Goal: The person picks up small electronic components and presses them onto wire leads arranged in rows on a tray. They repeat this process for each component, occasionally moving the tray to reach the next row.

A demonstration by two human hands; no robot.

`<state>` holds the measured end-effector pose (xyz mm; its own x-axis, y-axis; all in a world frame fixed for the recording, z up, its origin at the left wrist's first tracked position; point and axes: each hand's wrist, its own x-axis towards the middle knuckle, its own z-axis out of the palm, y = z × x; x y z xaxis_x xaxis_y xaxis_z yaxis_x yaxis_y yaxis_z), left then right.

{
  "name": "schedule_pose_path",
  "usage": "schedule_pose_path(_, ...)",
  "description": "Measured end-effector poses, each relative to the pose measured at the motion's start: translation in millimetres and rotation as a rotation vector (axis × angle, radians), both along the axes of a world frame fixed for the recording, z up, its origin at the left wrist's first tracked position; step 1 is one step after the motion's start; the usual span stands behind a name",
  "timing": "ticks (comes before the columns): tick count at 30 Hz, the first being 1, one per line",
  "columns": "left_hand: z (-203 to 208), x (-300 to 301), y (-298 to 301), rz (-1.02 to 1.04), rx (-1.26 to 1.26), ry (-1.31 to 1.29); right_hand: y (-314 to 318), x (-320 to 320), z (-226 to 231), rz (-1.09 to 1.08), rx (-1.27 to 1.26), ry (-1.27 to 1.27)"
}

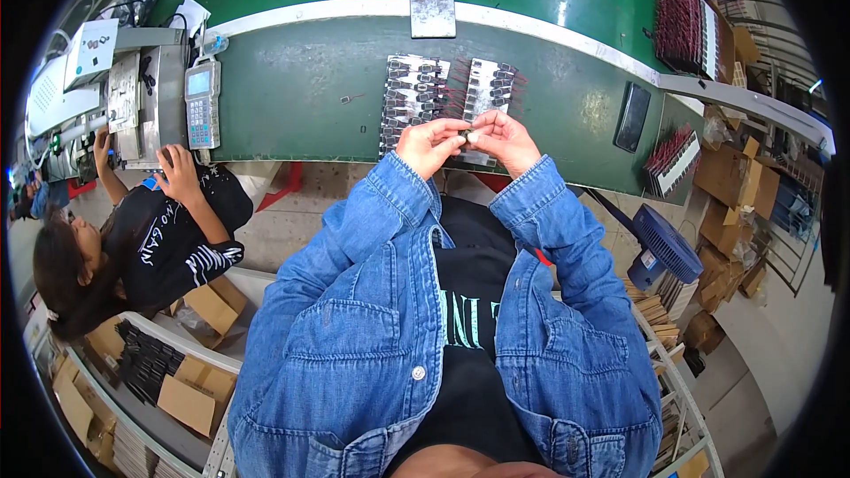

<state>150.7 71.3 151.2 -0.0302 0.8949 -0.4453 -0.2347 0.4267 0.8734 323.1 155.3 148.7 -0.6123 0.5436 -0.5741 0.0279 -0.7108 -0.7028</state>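
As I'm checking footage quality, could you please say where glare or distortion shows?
Head view: glare streaks the upper green surface, with softer sheen on the workbench; the white strip bows through fisheye distortion; the small part between the left hand and right hand is too tiny to identify.

black phone point(632, 117), right | grey keypad unit point(202, 106), left | blue fan point(668, 243), right | cardboard boxes point(188, 403), both sides
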Motion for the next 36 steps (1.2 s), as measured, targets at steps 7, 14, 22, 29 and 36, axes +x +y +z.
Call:
schedule_pose_path(7,-0.5,-1.7,7.2,-0.012,0.016,-0.036,3.0,1.3,8.0,-0.032,-0.028,-0.011)
schedule_pose_path(14,2.5,2.6,8.5,0.020,0.017,-0.011,1.2,2.6,5.4,-0.020,0.125,-0.031)
schedule_pose_path(22,-1.3,5.9,8.6,0.072,0.007,0.022,-10.7,-4.1,10.9,-0.075,0.401,-0.215)
schedule_pose_path(29,2.0,10.6,6.2,0.098,0.041,0.064,-2.1,2.5,8.0,-0.084,0.203,-0.114)
schedule_pose_path(36,9.7,9.6,5.4,0.021,0.067,0.144,9.6,7.2,17.0,0.012,-0.037,-0.152)
